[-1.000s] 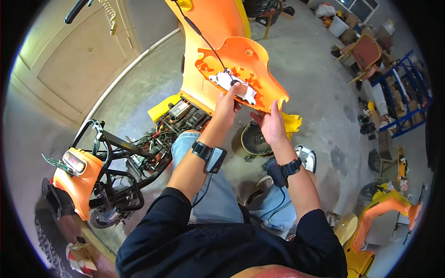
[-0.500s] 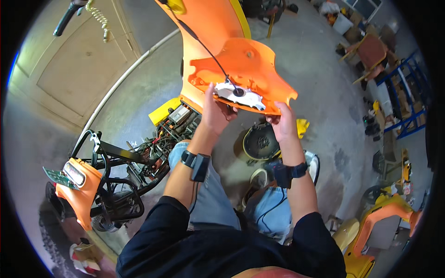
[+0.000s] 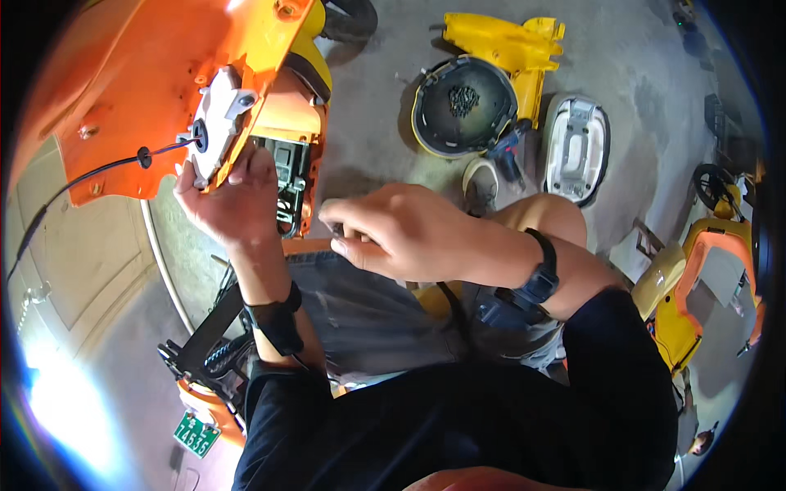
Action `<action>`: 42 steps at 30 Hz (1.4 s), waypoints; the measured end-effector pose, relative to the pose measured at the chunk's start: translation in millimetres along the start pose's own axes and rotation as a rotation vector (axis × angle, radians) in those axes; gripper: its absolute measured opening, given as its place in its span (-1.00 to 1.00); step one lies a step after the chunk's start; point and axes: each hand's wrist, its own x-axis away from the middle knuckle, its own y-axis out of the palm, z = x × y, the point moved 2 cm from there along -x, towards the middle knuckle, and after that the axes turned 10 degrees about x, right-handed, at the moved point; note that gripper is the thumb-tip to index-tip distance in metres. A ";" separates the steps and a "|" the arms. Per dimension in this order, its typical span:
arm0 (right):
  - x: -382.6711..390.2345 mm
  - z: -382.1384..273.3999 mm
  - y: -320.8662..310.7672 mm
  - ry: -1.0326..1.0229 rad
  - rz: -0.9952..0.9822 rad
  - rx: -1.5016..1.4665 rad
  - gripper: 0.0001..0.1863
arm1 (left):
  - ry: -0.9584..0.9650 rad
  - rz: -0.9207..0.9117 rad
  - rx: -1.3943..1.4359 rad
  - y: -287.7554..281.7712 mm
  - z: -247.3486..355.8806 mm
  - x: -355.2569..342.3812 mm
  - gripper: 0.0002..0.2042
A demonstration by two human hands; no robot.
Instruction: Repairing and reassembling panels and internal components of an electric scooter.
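While the left hand [image 3: 229, 200] is closed around the lower edge of a curved, glossy orange plastic panel [image 3: 155, 90], the right hand [image 3: 393, 225] hovers apart from it, fingers curled and thumb close to the forefinger. A dark spot shows at those fingertips, but I cannot tell whether the right hand is pinching something. On the floor [image 3: 639, 49] stands a round black bowl [image 3: 442, 123] with a yellow outer edge, holding a cluster of small dark pieces [image 3: 463, 101]. The orange panel is raised well to the left of the bowl, with a flat, irregular white housing [image 3: 214, 114] on its inner face; a thin black cable [image 3: 82, 173] runs leftward from the housing. The right hand is on the person's side of the bowl, toward its left. Between the panel and the bowl is an open, dark compartment [image 3: 288, 172] in orange bodywork. Just beside the bowl, at its near right, lies a dark blue and black power tool [image 3: 509, 155]. Angular yellow plastic parts [image 3: 499, 39] lie on the bowl's far side and along its right, and farther right is 1 oval white shell [image 3: 577, 147] with a dark rim.
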 end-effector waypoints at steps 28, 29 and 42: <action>13.5 -51.6 38.7 0.088 0.311 0.293 -0.42 | 0.016 -0.162 0.139 15.0 -35.7 77.0 -0.60; 15.6 -65.3 35.7 0.135 0.323 0.334 -0.40 | 0.016 -0.194 0.088 15.6 -35.7 83.2 -0.59; -14.8 -107.8 45.8 0.167 0.284 0.790 -0.78 | 0.322 -0.102 0.072 31.7 -26.1 97.9 -0.66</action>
